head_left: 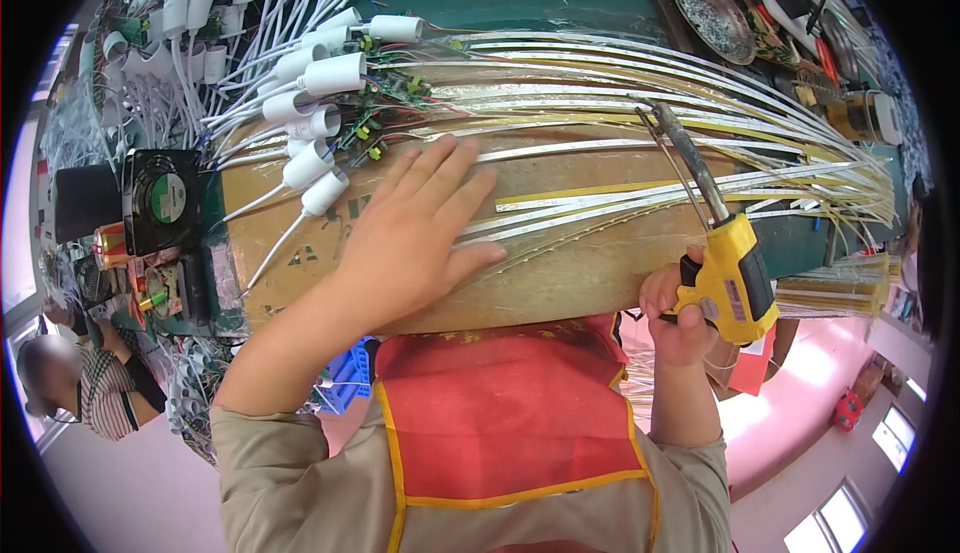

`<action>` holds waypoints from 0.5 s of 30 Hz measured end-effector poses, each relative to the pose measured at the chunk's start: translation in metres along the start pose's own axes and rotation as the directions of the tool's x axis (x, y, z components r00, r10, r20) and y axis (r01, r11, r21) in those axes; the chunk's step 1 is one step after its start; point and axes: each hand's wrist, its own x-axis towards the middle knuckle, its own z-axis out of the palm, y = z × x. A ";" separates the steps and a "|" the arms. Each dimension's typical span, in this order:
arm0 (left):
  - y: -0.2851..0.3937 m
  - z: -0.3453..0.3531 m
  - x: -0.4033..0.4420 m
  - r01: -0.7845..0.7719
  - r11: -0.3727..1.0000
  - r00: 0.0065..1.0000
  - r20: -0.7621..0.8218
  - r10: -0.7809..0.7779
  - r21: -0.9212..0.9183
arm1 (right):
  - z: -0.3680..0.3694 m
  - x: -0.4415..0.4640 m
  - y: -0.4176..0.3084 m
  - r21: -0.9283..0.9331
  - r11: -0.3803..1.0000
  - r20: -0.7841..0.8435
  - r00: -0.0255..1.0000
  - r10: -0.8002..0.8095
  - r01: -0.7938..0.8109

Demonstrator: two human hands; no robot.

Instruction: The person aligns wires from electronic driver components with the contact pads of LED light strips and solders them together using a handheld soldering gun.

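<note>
My left hand (408,231) lies flat on the brown board (560,268), fingers stretched out and thumb apart. Its fingertips reach the near edge of the long LED strips (570,146) and small green circuit boards (362,135). White cylindrical caps (335,75) with white cables are joined to those boards by thin wires. In my right hand (676,315) is a yellow and black soldering gun (738,278), held by its handle. Its long metal tip points up and left, over the strips. Several loose strips (600,196) lie between both hands.
A black fan (162,201) stands on the left, below a heap of white caps and cables (190,43). At the far right are a round metal dish (712,15) and a jar (868,118). Another person (100,383) is at the lower left.
</note>
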 end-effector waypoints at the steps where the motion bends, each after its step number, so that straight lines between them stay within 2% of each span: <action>1: 0.001 0.001 0.000 -0.008 1.000 1.000 0.006 0.008 0.019 | 0.000 0.000 -0.001 0.016 1.000 -0.004 1.000 0.020 -0.020; 12: 0.017 0.008 -0.025 -0.069 0.989 0.994 0.089 0.058 0.130 | 0.002 0.002 -0.001 -0.028 1.000 0.032 0.999 -0.009 0.010; 15: 0.015 0.008 -0.025 -0.066 0.993 0.996 0.074 0.059 0.095 | 0.000 0.002 0.000 -0.033 0.999 0.036 0.999 -0.008 0.009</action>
